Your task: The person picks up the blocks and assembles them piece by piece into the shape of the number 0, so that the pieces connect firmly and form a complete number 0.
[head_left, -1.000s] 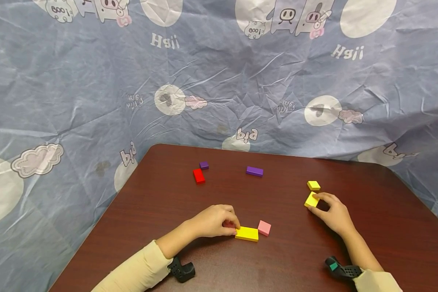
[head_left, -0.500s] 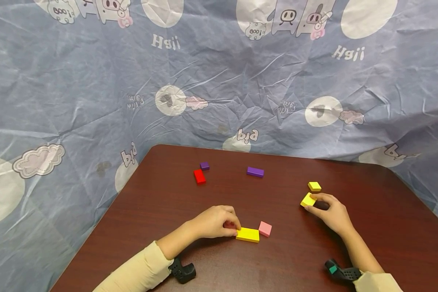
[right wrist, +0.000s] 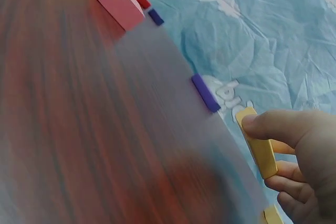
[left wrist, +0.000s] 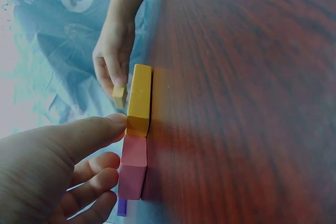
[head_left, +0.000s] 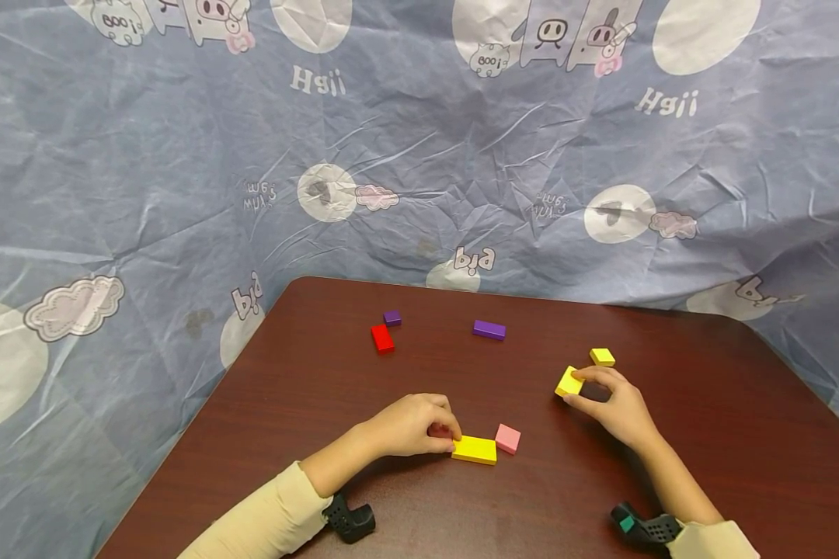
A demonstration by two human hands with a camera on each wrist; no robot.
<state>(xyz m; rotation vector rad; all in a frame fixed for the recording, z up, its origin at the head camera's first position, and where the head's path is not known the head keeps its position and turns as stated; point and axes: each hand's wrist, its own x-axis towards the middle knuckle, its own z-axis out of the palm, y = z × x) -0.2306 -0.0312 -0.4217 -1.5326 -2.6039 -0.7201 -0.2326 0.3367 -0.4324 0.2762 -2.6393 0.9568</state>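
In the head view my left hand [head_left: 414, 425] has its thumb and index finger at the left end of a long yellow block [head_left: 474, 449], which lies on the table. A pink block [head_left: 507, 439] stands close to its right end. In the left wrist view another pink block [left wrist: 132, 174] sits end to end with the yellow one, beside my fingers; the hand mostly hides it from above. My right hand [head_left: 621, 407] pinches a smaller yellow block [right wrist: 257, 148] between thumb and fingers. Whether that block touches the table is hard to tell.
Another yellow block [head_left: 603, 357] lies just beyond my right hand. Farther back on the brown table [head_left: 531, 512] are a purple bar [head_left: 489, 330], a small purple block [head_left: 392, 318] and a red block [head_left: 382, 339]. A blue printed cloth [head_left: 405, 116] hangs behind the table.
My right hand has moved left with its yellow block, away from the other small yellow block. The left hand and the long yellow block have stayed in place.
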